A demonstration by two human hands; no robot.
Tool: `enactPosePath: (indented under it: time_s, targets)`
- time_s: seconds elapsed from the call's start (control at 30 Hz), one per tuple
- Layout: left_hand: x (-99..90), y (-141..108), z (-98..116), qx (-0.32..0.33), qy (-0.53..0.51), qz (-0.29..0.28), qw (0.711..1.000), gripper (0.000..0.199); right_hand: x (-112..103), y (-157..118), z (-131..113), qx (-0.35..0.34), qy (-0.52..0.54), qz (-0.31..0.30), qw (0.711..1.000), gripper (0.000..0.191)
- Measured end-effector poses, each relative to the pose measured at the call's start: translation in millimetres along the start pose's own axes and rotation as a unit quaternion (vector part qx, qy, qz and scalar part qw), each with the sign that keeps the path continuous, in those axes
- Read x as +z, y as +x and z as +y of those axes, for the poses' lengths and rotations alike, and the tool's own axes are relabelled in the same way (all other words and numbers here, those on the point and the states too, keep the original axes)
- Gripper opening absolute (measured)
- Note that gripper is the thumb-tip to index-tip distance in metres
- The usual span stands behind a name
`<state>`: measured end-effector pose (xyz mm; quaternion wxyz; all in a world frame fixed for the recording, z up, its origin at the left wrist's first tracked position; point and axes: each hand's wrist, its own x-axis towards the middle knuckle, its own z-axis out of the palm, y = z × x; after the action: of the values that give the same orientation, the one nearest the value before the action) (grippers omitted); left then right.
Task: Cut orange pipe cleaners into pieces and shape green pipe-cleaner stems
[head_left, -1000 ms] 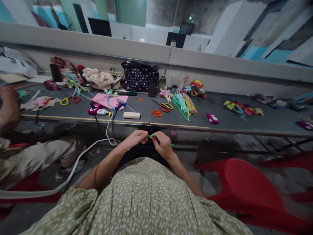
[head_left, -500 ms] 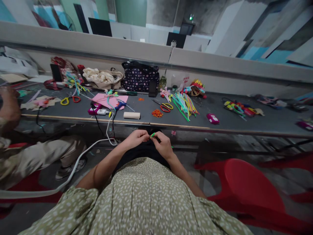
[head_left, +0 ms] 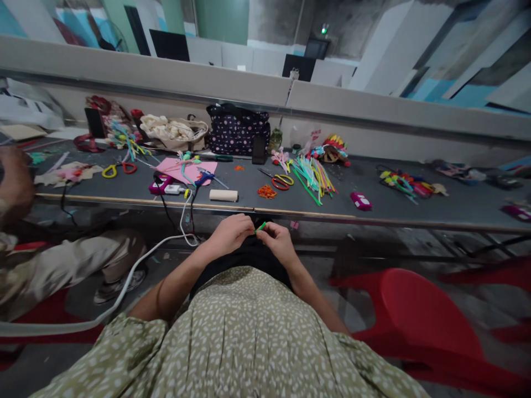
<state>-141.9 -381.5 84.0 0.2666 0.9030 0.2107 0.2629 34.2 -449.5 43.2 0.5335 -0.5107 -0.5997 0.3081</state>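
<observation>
A short piece of green pipe cleaner (head_left: 261, 226) shows between my two hands, above my lap and just in front of the table edge. My left hand (head_left: 233, 232) pinches its left end, fingers curled together. On the other side my right hand (head_left: 277, 239) grips it between thumb and forefinger. The fingertips nearly meet, so most of the piece is hidden. Beyond them on the table are a pile of orange bits (head_left: 266, 192), scissors with red and yellow handles (head_left: 281, 181) and a bundle of coloured pipe cleaners (head_left: 313, 176).
A beige roll (head_left: 223, 195) lies near the table's front edge, left of a blue glue gun (head_left: 203, 177) on pink paper (head_left: 166, 168). A white cable (head_left: 143, 260) hangs from the table at left. Another person's arm (head_left: 15, 179) is far left. A red chair (head_left: 427, 315) stands right.
My left hand has turned and risen slightly, its knuckles now higher. The right hand has shifted a little, and the green piece now stands more slanted between the fingertips.
</observation>
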Motion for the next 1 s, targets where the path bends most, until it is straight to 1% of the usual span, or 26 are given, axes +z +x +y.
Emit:
enactPosePath:
  time_s: [0.03,0.1,0.17,0.2,0.27,0.33,0.37,0.43,0.53,0.67,0.77,0.87,0.93,1.0]
  targets:
    - [0.7,0,-1,-0.009,-0.010,0.003,1.000,0.020,0,0,-1,-0.011,-0.015,0.009,1.000,0.021]
    - [3.3,1,-6,-0.046,-0.061,0.009,0.997,0.026,0,-2,-4,-0.049,-0.063,0.038,0.996,0.019]
    - [7.3,1,-13,-0.100,-0.149,0.008,0.984,0.039,0,-3,-7,-0.098,-0.114,0.064,0.987,0.016]
    - [9.3,1,-16,-0.128,-0.201,0.003,0.971,0.046,0,-4,-8,-0.125,-0.137,0.068,0.980,0.015]
    - [12.8,1,-20,-0.185,-0.293,-0.004,0.938,0.056,0,-5,-8,-0.178,-0.182,0.065,0.965,0.014]
    - [14.7,1,-20,-0.226,-0.354,-0.015,0.907,0.058,1,-6,-6,-0.218,-0.223,0.047,0.949,0.014]
    - [15.0,1,-19,-0.238,-0.372,-0.022,0.897,0.056,1,-6,-6,-0.232,-0.240,0.038,0.942,0.015]
    - [14.8,0,-16,-0.247,-0.386,-0.029,0.888,0.051,2,-6,-5,-0.245,-0.262,0.022,0.933,0.016]
    - [14.4,1,-14,-0.236,-0.379,-0.030,0.894,0.046,2,-7,-4,-0.237,-0.261,0.020,0.936,0.016]
    - [15.6,3,-16,-0.203,-0.352,-0.029,0.913,0.042,2,-6,-5,-0.190,-0.206,0.030,0.959,0.015]
    - [15.3,3,-19,-0.172,-0.311,-0.029,0.934,0.037,1,-5,-8,-0.151,-0.166,0.034,0.974,0.014]
    - [11.1,2,-18,-0.131,-0.233,-0.032,0.963,0.030,0,-4,-10,-0.114,-0.139,0.032,0.983,0.013]
    - [6.3,1,-14,-0.097,-0.150,-0.035,0.983,0.024,-1,-3,-9,-0.090,-0.124,0.023,0.988,0.012]
    - [1.5,0,-9,-0.049,-0.064,-0.033,0.996,0.019,-3,-3,-7,-0.066,-0.106,0.008,0.992,0.012]
